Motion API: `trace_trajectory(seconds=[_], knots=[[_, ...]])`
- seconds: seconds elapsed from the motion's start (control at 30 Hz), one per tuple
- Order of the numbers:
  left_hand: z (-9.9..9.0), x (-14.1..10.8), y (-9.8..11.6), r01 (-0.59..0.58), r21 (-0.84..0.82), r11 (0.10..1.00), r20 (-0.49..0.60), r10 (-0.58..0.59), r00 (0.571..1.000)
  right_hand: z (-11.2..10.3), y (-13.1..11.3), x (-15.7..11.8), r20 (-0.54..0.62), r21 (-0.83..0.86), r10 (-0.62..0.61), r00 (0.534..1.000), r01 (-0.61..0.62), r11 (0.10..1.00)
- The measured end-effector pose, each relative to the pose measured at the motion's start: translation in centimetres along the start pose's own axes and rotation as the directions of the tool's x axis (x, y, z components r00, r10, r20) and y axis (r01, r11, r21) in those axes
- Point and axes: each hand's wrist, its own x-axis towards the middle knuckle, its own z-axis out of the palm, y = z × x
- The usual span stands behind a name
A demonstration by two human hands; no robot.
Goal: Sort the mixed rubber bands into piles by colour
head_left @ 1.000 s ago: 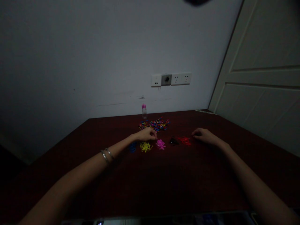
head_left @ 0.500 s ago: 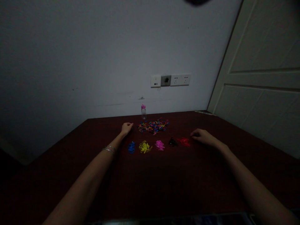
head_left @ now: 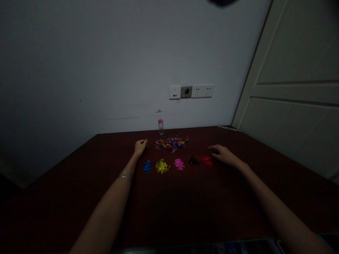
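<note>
My left hand [head_left: 140,146] rests on the table with its fingers curled closed, just left of the mixed heap. Whether anything small is in them I cannot make out. My right hand [head_left: 222,154] is beside the red rubber bands [head_left: 207,161], fingers stretched toward the heap and thumb a little apart, with nothing visible in them. Small mixed-colour rubber bands [head_left: 173,143] lie in a loose heap between the hands. Nearer to me runs a row of sorted piles: blue bands [head_left: 147,166], yellow bands [head_left: 162,166], pink bands [head_left: 179,164] and black bands [head_left: 193,161], ending at the red ones.
A clear bottle with a pink top [head_left: 161,127] stands behind the heap, close to the wall. The dark reddish table [head_left: 169,208] meets the wall, where a row of sockets [head_left: 191,91] is mounted. A pale panelled door [head_left: 291,91] is at the right.
My right hand has shifted slightly left and its fingers have spread from a closer pinch. My left hand stays by the heap, fingers still closed. The view has moved a little.
</note>
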Motion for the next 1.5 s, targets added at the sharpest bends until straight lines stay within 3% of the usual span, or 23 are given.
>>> trace_trajectory(seconds=[0.23, 0.47, 0.8, 1.1, 1.2, 1.33, 1.5], knots=[[-0.2, -0.1, 0.0, -0.026, 0.016, 1.0, 0.017, 0.026, 1.0, 0.3, -3.1, 3.0, 0.019, -0.113, -0.023, 1.0, 0.025, 0.993], [-0.5, 0.0, -0.6, 0.001, -0.081, 0.997, -0.01, -0.002, 1.0, 2.4, -5.4, 6.8, 0.03, -0.254, 0.009, 1.0, -0.001, 0.967], [-0.6, -0.3, 0.1, 0.051, -0.201, 0.978, -0.01, -0.054, 0.999, 4.2, -5.6, 9.3, 0.045, -0.214, 0.048, 0.998, -0.037, 0.976], [-0.7, -0.5, 0.2, 0.053, -0.221, 0.974, -0.004, -0.056, 0.998, 5.1, -5.1, 9.7, -0.032, -0.224, 0.022, 0.999, -0.029, 0.974], [-0.7, -0.6, 0.4, 0.055, -0.195, 0.979, -0.01, -0.058, 0.998, 5.2, -4.3, 9.7, -0.082, -0.146, 0.008, 0.997, -0.02, 0.989], [-0.7, -0.7, 0.6, 0.042, -0.172, 0.984, 0.003, -0.042, 0.999, 4.8, -2.4, 9.4, -0.152, 0.123, 0.083, 0.985, -0.064, 0.99], [-0.7, -0.9, 0.8, 0.036, -0.204, 0.978, 0.002, -0.037, 0.999, 3.8, 1.5, 7.5, -0.07, 0.421, 0.156, 0.985, -0.112, 0.9]])
